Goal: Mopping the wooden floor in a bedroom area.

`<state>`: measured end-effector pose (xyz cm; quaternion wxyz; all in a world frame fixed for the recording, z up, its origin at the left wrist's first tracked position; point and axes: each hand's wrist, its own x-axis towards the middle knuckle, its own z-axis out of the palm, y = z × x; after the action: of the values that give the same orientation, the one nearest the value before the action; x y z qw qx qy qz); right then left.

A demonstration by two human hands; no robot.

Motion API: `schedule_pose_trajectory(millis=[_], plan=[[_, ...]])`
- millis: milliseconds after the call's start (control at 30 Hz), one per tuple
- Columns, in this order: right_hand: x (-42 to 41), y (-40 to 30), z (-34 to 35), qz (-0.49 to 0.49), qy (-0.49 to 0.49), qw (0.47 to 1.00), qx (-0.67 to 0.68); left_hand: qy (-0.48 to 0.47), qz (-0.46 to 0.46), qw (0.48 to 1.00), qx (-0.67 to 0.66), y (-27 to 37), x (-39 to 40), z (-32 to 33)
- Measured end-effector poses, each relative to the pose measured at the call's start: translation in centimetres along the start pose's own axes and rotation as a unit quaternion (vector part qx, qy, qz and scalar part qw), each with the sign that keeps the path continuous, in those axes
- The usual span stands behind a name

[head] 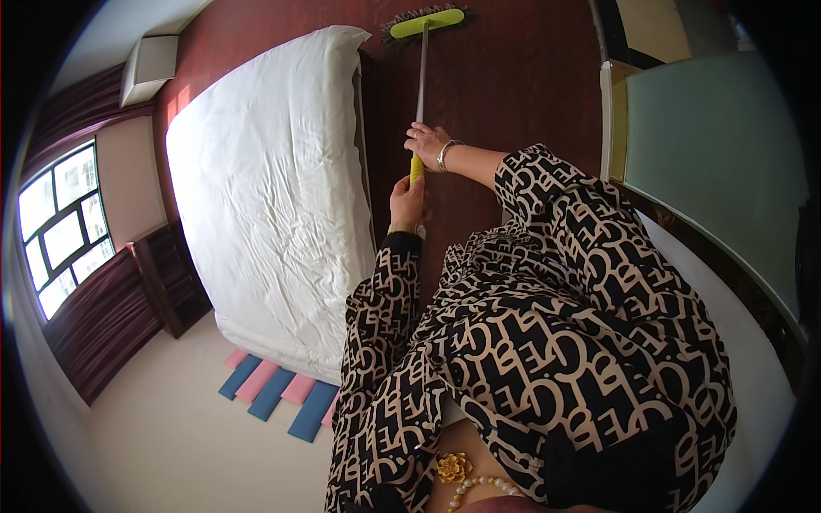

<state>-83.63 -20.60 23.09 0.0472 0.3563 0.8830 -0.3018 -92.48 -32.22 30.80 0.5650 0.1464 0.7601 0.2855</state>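
Observation:
A long-handled dust mop stretches away from me. Its lime-green head (426,24), edged with dark grey fringe, rests on the reddish-brown wood-look floor (513,83). From the head a grey metal pole (422,77) runs back to a yellow grip (417,168). My left hand (406,204) is wrapped around the lower end of that grip, thumb along it. Farther up, my right hand (428,146) holds the handle where the grip meets the pole. It wears a ring and a silver bracelet.
Left of the mop stands a bed with a white quilt (269,173), its near corner close to the pole. Pink and blue wall panels (269,391) line the headboard end. A frosted glass panel (705,160) is on the right. Beyond the bed are a window (64,231) and a white box-shaped unit (149,69).

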Motion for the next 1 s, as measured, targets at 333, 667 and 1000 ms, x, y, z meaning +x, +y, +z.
schedule_pose_trajectory(millis=[333,667,1000], plan=[[-7.8,-8.6,6.1,-0.166,-0.196,0.967,0.005,0.009,-0.003,1.000,-0.019,-9.9,-16.8,-6.0],[-6.5,-5.1,5.9,-0.247,-0.280,0.924,-0.086,-0.017,0.028,0.994,-0.103,-15.6,-12.4,-4.3],[0.6,3.0,-1.9,-0.042,-0.114,0.987,-0.101,-0.044,0.071,0.997,-0.003,-3.0,-0.2,0.9]])
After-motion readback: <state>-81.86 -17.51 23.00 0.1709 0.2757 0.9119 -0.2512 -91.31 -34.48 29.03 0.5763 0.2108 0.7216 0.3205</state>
